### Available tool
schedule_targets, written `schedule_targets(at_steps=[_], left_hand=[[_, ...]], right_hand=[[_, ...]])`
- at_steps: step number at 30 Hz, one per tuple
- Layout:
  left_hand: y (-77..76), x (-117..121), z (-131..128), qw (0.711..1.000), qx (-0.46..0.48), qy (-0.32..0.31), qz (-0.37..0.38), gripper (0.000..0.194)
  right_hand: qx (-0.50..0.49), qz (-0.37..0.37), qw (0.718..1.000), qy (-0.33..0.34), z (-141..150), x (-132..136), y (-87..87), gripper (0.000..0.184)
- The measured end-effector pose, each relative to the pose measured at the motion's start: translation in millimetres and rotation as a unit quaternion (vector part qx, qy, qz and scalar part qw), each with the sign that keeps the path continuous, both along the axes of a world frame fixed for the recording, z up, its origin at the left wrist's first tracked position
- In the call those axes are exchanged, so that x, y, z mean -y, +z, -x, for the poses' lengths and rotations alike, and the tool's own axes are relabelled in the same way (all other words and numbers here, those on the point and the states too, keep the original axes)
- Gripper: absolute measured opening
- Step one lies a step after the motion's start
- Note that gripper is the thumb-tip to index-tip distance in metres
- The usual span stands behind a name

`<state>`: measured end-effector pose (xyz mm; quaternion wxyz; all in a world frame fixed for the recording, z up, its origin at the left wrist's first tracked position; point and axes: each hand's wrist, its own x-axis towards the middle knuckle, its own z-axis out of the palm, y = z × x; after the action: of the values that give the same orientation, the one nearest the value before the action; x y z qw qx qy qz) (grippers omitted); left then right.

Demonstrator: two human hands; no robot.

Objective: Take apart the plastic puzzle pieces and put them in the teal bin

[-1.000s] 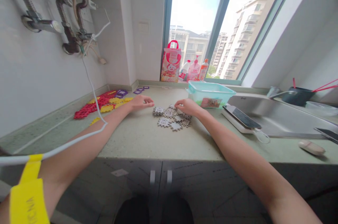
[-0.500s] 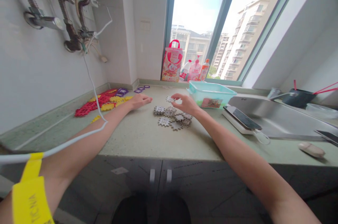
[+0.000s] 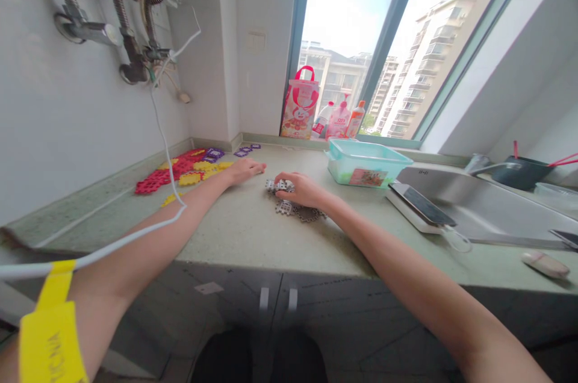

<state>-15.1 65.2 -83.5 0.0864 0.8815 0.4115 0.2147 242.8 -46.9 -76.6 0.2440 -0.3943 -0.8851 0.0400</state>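
A heap of grey notched tiles (image 3: 295, 210) lies on the green counter (image 3: 253, 232). My right hand (image 3: 301, 189) rests over the heap's left side, its fingers curled down round a grey tile (image 3: 273, 185) at their tips. My left hand (image 3: 244, 170) lies flat on the counter just left of the heap, fingers stretched out and holding nothing. Red, yellow and purple tiles (image 3: 180, 174) are spread along the wall beyond my left hand. Part of the grey heap is hidden under my right hand.
A teal plastic box (image 3: 366, 161) stands right of the heap, with a phone on a white block (image 3: 422, 207) and a steel sink (image 3: 492, 208) farther right. A red bag (image 3: 300, 103) and bottles (image 3: 342, 120) stand at the window. A white cable (image 3: 166, 148) hangs from wall pipes.
My right hand lifted a grey tile from the heap, carried it left and has come down at the heap's left side. My left hand has stayed on the counter, fingers flatter.
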Motion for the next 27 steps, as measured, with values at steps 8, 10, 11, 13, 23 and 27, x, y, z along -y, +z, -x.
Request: schedule_targets(at_steps=[8, 10, 11, 13, 23, 27], left_hand=[[0.3, 0.0, -0.8, 1.000, 0.001, 0.016, 0.002, 0.064], [0.3, -0.6, -1.0, 1.000, -0.004, 0.021, 0.006, 0.066], [0.4, -0.9, -1.1, 1.000, -0.007, 0.022, 0.008, 0.067], [0.8, -1.2, -1.0, 1.000, -0.012, 0.022, 0.011, 0.069], [5.8, 2.2, -0.7, 0.999, -0.015, 0.039, 0.028, 0.069], [8.7, 7.7, -0.7, 0.998, -0.005, 0.043, 0.040, 0.070]], right_hand=[[0.014, 0.032, 0.999, -0.030, 5.8, -6.7, 2.9, 0.035], [0.024, 0.032, 0.999, -0.037, 6.3, -5.8, 5.6, 0.036], [0.030, 0.029, 0.998, -0.041, 6.7, -5.3, 6.7, 0.036], [0.043, 0.012, 0.998, -0.046, 7.5, -4.3, 7.4, 0.036], [0.030, -0.179, 0.982, -0.044, -14.4, -4.3, 32.8, 0.034], [-0.036, -0.320, 0.935, -0.151, -77.3, -6.5, 64.1, 0.029]])
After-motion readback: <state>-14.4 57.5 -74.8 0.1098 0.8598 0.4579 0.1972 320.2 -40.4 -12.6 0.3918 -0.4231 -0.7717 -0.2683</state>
